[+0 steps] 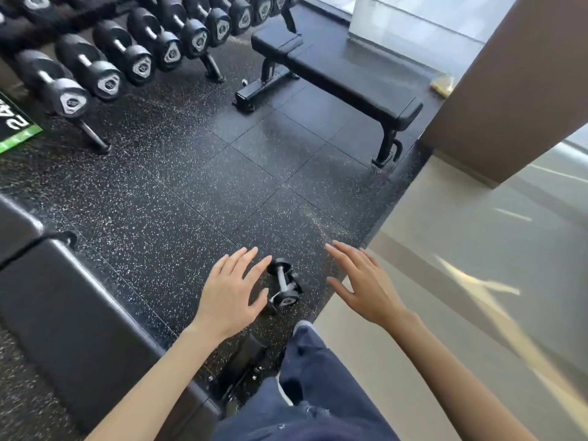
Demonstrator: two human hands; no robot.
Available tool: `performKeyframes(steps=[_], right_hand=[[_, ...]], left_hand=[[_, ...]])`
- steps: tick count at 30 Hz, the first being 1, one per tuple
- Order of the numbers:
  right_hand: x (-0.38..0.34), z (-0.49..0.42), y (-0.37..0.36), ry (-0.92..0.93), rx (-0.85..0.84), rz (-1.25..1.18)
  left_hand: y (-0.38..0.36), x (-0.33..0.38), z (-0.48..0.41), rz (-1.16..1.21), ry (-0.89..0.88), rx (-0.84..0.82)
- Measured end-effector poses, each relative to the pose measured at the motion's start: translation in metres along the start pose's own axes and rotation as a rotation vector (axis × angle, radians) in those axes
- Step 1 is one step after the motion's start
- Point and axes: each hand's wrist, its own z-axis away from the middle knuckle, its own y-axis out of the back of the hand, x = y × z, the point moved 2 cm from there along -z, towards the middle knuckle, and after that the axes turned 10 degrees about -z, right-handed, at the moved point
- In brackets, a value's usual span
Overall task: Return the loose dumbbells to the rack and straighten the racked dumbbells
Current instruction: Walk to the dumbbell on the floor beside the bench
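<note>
Both hands spread wide, empty: left hand [232,291] & right hand [362,288] flank small black-ended, chrome-handled dumbbell [281,278], prob. pre-pickup.

Bright daylight from two o'clock washes the pale glossy tile floor [477,281] with streaked glare. The black speckled rubber floor [191,192] shows a soft sheen at centre. Wide-angle distortion bends the edges; the black racked dumbbells [106,82] at eleven o'clock look slightly blurred.

Speckled rubber floor [191,192], black bench [343,74]
</note>
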Motion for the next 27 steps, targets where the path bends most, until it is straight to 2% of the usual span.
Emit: performKeyframes(steps=[7, 16, 27], right_hand=[[0.05, -0.07, 0.039, 0.071, -0.023, -0.008], [0.082, -0.1, 0.025, 0.033, -0.031, -0.119], [0.094, -0.152, -0.036, -0.227, 0.003, -0.226]], left_hand=[[0.012, 0.016, -0.078, -0.009, -0.001, 0.005], [-0.006, -0.006, -0.118, -0.045, -0.013, -0.084], [-0.045, -0.052, -0.206, -0.048, -0.316, -0.201]])
